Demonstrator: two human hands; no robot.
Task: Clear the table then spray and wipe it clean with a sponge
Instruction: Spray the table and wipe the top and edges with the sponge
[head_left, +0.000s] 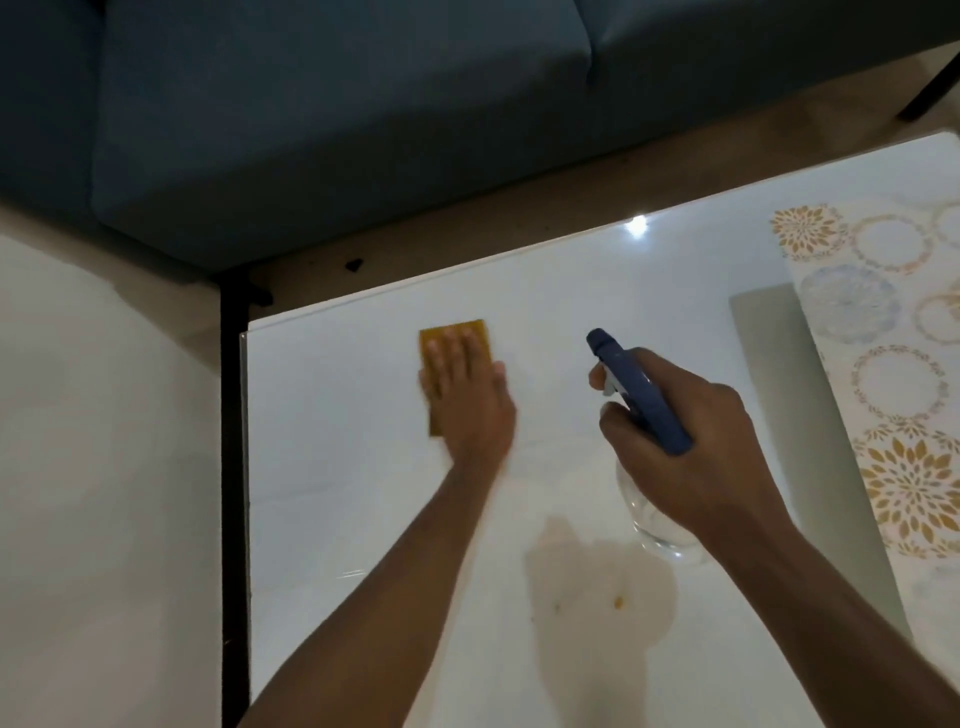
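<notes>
though soft and light, sponge (456, 347) sits under flat left hand (467, 400) fingers; right hand (691, 441) grips rigid spray bottle (641, 395) neck above glossy desk (363, 519).

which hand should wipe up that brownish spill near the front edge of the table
Left. The left hand already presses the sponge flat on the table; the right hand grips the spray bottle.

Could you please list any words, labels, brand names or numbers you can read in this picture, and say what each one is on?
There is no readable text.
Spray bottle, held in the right hand: no label or brand shows.
Sponge, under the left hand: plain.
Patterned runner on the table: floral and ring motifs only, no lettering.
</notes>
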